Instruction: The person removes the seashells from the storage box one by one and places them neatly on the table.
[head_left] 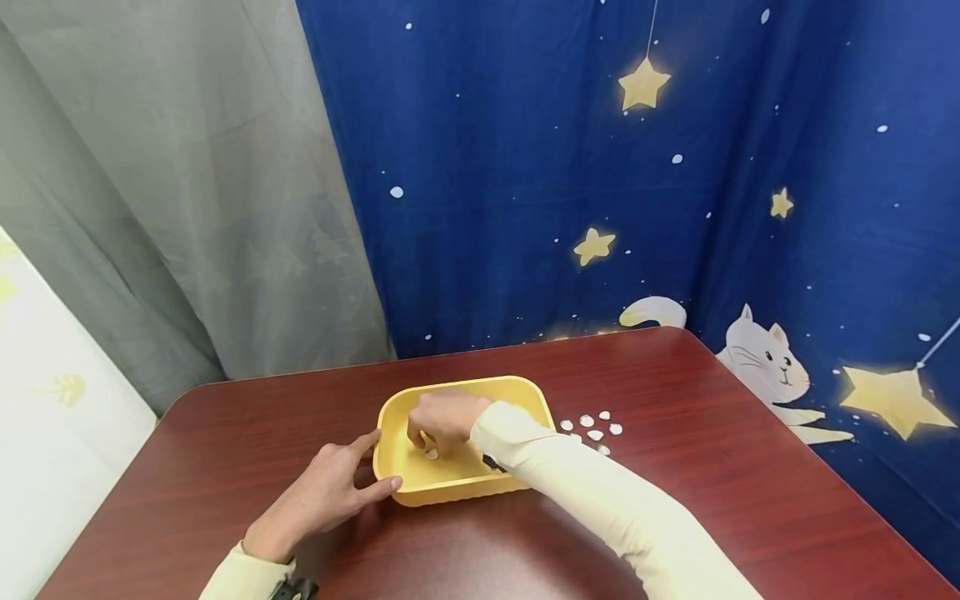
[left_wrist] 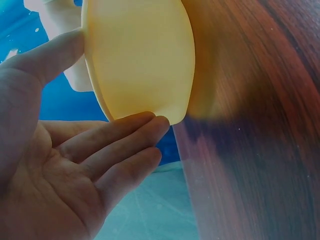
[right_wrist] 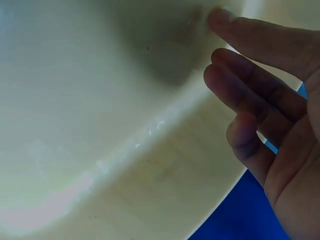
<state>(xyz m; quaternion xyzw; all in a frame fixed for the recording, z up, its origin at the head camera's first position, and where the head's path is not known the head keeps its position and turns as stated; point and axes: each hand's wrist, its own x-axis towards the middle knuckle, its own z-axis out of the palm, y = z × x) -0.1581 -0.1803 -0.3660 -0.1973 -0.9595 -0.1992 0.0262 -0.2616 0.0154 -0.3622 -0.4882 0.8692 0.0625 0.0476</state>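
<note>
A yellow rectangular plastic bin with rounded corners stands on the table. At its left end is my left hand, thumb at the near rim. In the left wrist view, the nearly straight fingers lie against the bin's outer wall. My right hand reaches down inside the bin, knuckles up. A small white piece lies on the bin floor just by its fingertips. The right wrist view shows the right fingers loosely bent, thumb apart, and nothing between them.
Several small white pieces lie scattered on the dark red table, right of the bin. The right sleeve crosses over the bin's right rim. Behind the table hang a blue star-patterned curtain and a grey curtain.
</note>
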